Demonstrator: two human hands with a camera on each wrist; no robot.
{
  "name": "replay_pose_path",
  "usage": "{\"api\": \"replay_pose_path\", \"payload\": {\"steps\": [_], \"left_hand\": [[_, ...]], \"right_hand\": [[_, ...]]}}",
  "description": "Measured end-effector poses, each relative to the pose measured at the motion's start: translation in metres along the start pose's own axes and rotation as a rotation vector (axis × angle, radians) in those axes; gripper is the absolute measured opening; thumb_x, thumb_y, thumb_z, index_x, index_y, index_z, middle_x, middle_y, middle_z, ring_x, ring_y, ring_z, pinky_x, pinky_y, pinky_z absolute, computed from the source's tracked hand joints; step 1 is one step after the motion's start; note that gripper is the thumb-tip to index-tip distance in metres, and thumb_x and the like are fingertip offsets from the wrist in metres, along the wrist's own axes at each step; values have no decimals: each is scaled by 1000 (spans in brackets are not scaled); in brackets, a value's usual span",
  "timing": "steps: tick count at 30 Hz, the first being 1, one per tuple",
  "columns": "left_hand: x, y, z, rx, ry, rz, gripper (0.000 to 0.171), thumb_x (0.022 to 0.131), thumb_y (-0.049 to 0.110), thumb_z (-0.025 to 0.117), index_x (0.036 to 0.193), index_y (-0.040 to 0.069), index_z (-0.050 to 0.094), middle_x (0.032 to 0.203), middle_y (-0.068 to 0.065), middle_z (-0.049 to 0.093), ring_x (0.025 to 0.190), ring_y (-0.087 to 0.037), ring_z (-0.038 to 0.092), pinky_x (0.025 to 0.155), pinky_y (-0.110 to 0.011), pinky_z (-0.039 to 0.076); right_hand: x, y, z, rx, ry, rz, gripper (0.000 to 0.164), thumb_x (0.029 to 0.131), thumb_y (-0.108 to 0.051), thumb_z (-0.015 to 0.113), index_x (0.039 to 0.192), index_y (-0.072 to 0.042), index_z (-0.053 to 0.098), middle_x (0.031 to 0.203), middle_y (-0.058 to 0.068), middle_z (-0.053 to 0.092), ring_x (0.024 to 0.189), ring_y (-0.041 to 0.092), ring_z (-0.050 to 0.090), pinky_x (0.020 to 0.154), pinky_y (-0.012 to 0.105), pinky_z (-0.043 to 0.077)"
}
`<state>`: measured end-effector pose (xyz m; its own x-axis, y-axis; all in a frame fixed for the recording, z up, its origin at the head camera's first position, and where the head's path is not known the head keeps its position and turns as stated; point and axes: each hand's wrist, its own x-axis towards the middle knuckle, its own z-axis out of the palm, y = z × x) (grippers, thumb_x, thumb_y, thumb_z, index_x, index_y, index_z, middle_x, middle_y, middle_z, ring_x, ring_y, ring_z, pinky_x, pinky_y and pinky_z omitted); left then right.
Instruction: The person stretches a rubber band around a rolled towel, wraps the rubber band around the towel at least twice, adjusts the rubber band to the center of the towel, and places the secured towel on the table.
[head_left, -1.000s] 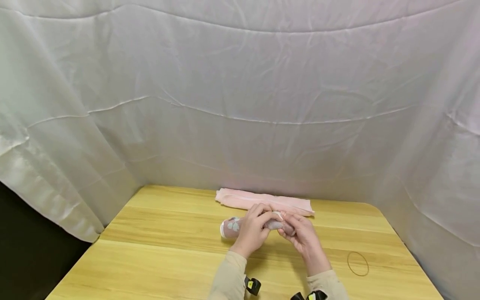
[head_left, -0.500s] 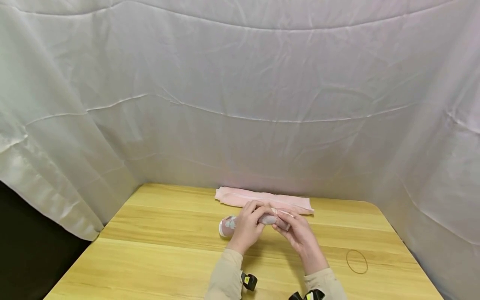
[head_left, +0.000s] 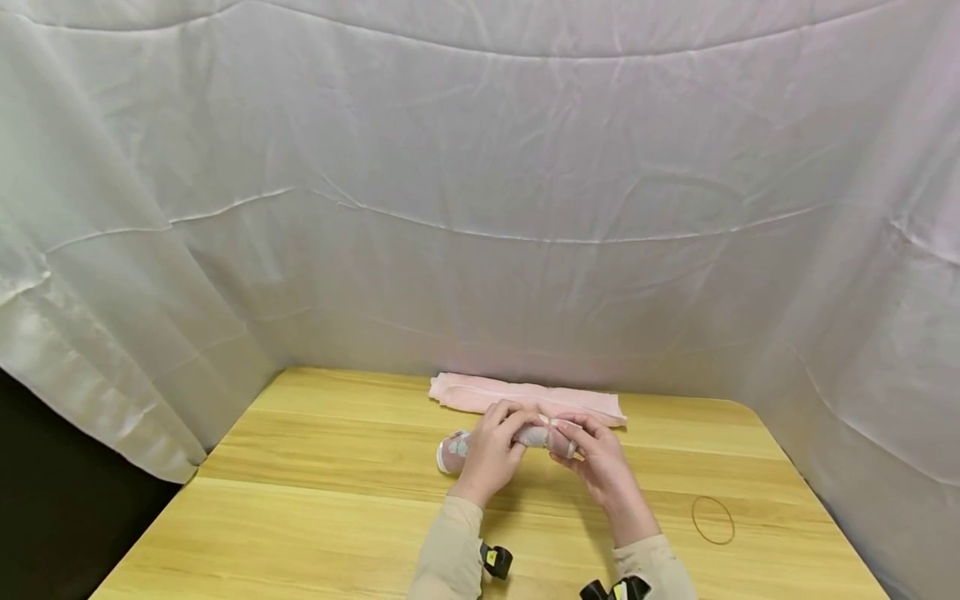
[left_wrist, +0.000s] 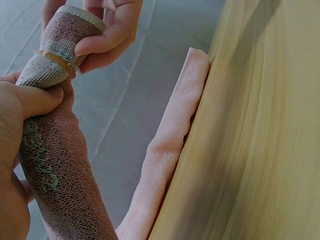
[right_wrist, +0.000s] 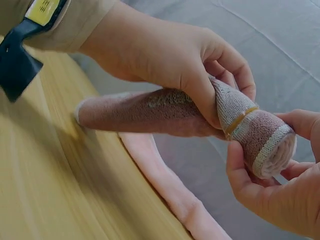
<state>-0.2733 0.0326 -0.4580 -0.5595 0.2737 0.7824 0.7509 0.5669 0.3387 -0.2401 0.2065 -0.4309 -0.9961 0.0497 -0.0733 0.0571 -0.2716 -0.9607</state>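
A rolled brownish-pink towel (head_left: 453, 452) with pale edges is held above the table, its left end lower. My left hand (head_left: 489, 458) grips it around the middle, the thumb pressed on a pale folded part. At the towel's right end my right hand (head_left: 600, 462) pinches the roll between thumb and fingers. A tan rubber band (right_wrist: 242, 121) circles the towel between the two hands; in the left wrist view the band (left_wrist: 57, 63) sits just above my left thumb. The coiled layers of the end show in the right wrist view.
Another towel (head_left: 525, 396), light pink and folded into a long strip, lies along the table's back edge. A second rubber band (head_left: 713, 521) lies on the wooden table (head_left: 315, 517) at the right. Grey-white curtains (head_left: 480, 208) surround the table behind and at the sides.
My right hand has shifted slightly at the towel's end, with fingers more spread, and more of that end shows. The left hand keeps its grip. The pink strip and loose band stay put.
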Motion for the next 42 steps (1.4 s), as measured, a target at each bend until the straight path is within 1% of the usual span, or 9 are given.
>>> {"api": "replay_pose_path", "payload": {"steps": [4, 10, 15, 18, 20, 28, 34, 38, 42], "left_hand": [[0, 0, 0, -6, 4, -4, 36, 74, -2, 76, 101, 21, 70, 100, 5, 63, 93, -12, 60, 82, -29, 52], [1, 1, 0, 19, -30, 12, 39, 72, 4, 78, 105, 23, 69, 104, 8, 66, 97, -10, 61, 87, -29, 51], [3, 4, -2, 36, -94, 33, 37, 76, 28, 82, 111, 26, 68, 111, 9, 66, 102, -10, 61, 90, -31, 49], [3, 7, -3, 22, -127, 19, 42, 76, 46, 79, 112, 28, 67, 115, 10, 65, 104, -8, 60, 89, -30, 49], [3, 9, -4, 13, -142, 4, 43, 77, 52, 75, 112, 29, 66, 116, 11, 65, 105, -7, 60, 88, -30, 50], [3, 13, -5, -22, -180, -68, 34, 81, 45, 73, 108, 25, 68, 120, 8, 69, 110, -9, 63, 92, -31, 52], [5, 15, -4, -7, -211, -102, 29, 82, 43, 74, 103, 26, 65, 102, 10, 71, 95, -7, 66, 81, -27, 53], [6, 17, -4, -21, -176, -105, 26, 82, 40, 75, 100, 27, 63, 99, 11, 71, 90, -5, 64, 77, -25, 52], [7, 20, -5, -52, -116, -80, 25, 81, 35, 77, 99, 24, 64, 104, 9, 72, 96, -7, 65, 82, -27, 53]], "right_hand": [[0, -2, -4, 6, 35, -12, 7, 95, -8, 56, 94, -14, 60, 99, -2, 57, 91, 12, 60, 77, 35, 57], [-1, -7, -13, 9, 22, -17, 8, 95, -11, 57, 92, -17, 61, 100, -4, 57, 92, 10, 61, 80, 34, 56], [-2, -9, -16, 26, 41, -23, 11, 96, -11, 57, 89, -19, 60, 98, -4, 57, 89, 9, 59, 78, 30, 54], [-2, -10, -17, 22, 52, -31, 11, 96, -12, 56, 88, -19, 60, 98, -5, 57, 88, 9, 58, 78, 28, 53], [-2, -11, -18, 16, 52, -37, 11, 97, -12, 55, 89, -18, 60, 98, -5, 58, 89, 8, 59, 79, 28, 53], [-4, -14, -15, 1, 50, -38, 19, 102, -25, 48, 94, -14, 61, 94, -4, 60, 87, 8, 63, 79, 28, 55], [-6, -17, -12, 27, 29, -58, 24, 103, -28, 47, 91, -18, 65, 93, -4, 59, 85, 9, 63, 77, 27, 54], [-6, -16, -15, 75, -13, -81, 30, 104, -30, 42, 89, -22, 67, 94, -5, 56, 85, 8, 61, 77, 25, 53], [-5, -13, -18, 111, -17, -81, 31, 105, -31, 41, 89, -26, 68, 93, -9, 58, 85, 5, 61, 77, 24, 52]]}}
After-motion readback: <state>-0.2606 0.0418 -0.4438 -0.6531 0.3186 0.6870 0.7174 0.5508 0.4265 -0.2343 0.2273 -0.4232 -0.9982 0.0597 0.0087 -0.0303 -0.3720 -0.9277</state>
